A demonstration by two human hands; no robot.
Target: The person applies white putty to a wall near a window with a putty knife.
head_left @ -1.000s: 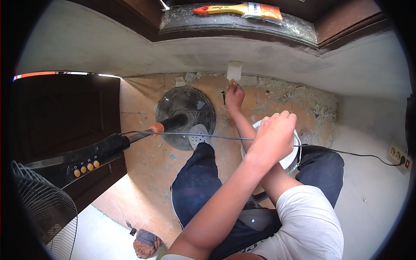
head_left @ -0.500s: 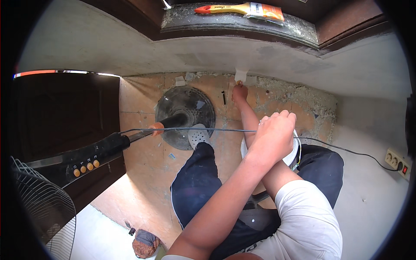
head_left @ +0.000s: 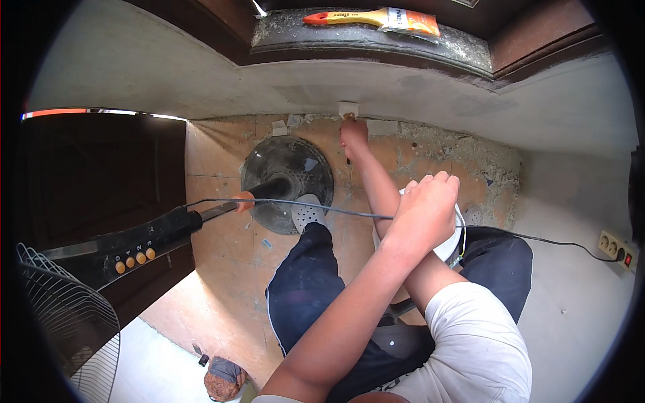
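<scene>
My forearms cross in front of me. My right hand [head_left: 354, 133], far out at the foot of the wall, grips a putty knife; its pale, wide blade [head_left: 348, 107] lies against the low wall just above the floor. Nearer, my left hand [head_left: 428, 207] is closed over a white bucket [head_left: 448, 250] between my legs, its knuckles upward; the fingertips are hidden. A thin wire handle hangs at the bucket's right side. The bucket's contents are hidden by my hand and arms.
A standing fan's round black base [head_left: 285, 158] and button-lined post [head_left: 134, 248] are at left. Its black cable [head_left: 537, 238] crosses to a wall socket strip [head_left: 617, 252]. A wrapped paintbrush [head_left: 373, 19] lies on the dark sill [head_left: 289, 35]. Rubble [head_left: 463, 158] lines the wall.
My right hand has moved left along the wall with the putty knife. The cable sags slightly lower near my left hand, which stays in place.
</scene>
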